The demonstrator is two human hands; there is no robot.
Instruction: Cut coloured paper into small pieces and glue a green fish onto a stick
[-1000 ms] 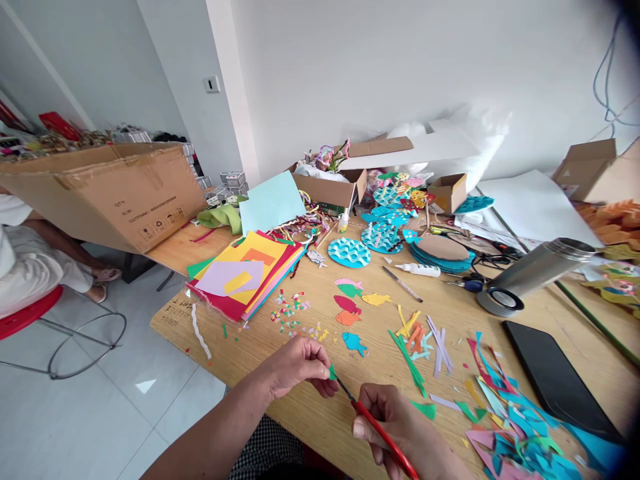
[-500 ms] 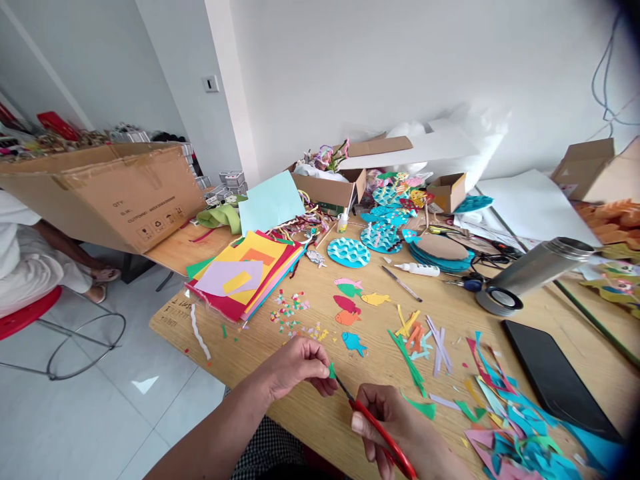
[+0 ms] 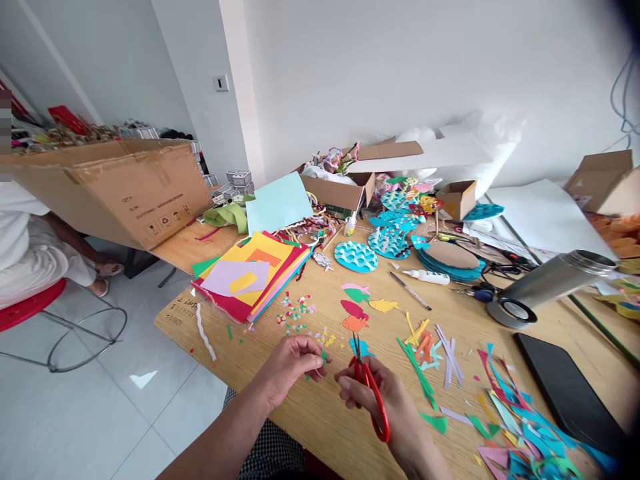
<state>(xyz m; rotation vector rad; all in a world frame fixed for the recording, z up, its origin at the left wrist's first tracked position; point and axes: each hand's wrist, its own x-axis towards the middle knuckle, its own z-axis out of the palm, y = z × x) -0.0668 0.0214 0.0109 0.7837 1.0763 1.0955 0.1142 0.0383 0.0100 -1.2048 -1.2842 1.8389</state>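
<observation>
Left hand point(image 3: 296, 360) pinched on green scrap point(image 3: 324, 357), right hand point(image 3: 393, 395) wrapped round scissors point(image 3: 371, 381), both over the tabletop point(image 3: 330, 427). Blades parted, clear of the scrap. I'd use short snips, turning the scrap (tiny, little grip margin).

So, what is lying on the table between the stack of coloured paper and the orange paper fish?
In the head view, a scatter of small multicoloured paper bits lies between the stack and the orange fish.
</observation>
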